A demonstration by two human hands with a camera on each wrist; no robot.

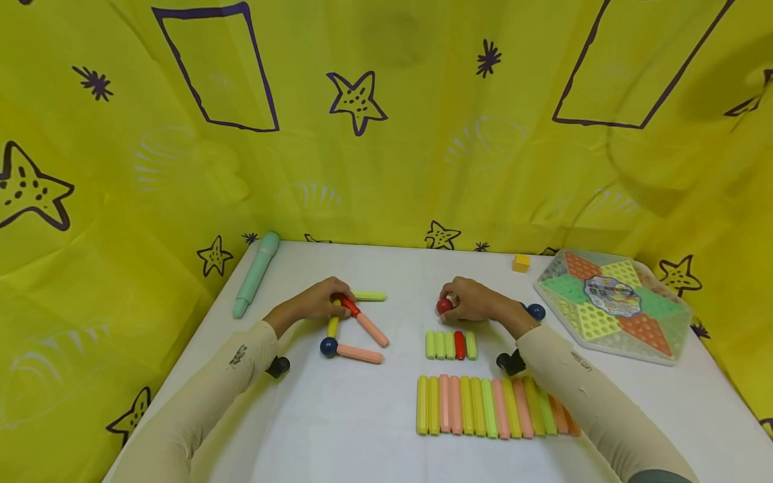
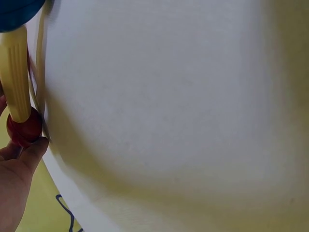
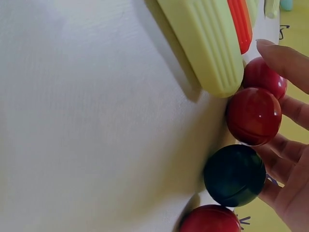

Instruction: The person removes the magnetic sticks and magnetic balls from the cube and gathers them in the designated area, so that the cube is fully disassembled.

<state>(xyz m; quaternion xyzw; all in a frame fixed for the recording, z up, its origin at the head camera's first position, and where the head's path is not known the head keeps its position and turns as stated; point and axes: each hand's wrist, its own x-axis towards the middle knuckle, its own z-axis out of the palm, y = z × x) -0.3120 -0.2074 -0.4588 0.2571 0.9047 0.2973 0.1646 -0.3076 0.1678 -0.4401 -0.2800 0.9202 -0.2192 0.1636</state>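
My left hand [image 1: 326, 298] pinches a red ball [image 2: 24, 128] at one corner of a figure of magnetic rods. A yellow rod [image 2: 14, 72] runs from that ball to a blue ball [image 1: 329, 347]. Out of the blue ball comes a pink rod [image 1: 359, 353]. By the left fingers lie a red rod [image 1: 349, 306], another pink rod [image 1: 372, 329] and a lime rod [image 1: 370, 296]. My right hand [image 1: 474, 300] holds a red ball [image 1: 444, 306] between thumb and fingers. Beside it, the right wrist view shows a second red ball [image 3: 254, 116] and a dark ball [image 3: 234, 175].
Short rods [image 1: 440, 345] and a row of longer rods [image 1: 467, 406] lie nearer me. A blue ball [image 1: 535, 312] sits beyond the right forearm. Around the back are a hexagonal box [image 1: 655, 305], a yellow cube [image 1: 521, 263] and a green marker-like stick [image 1: 256, 275].
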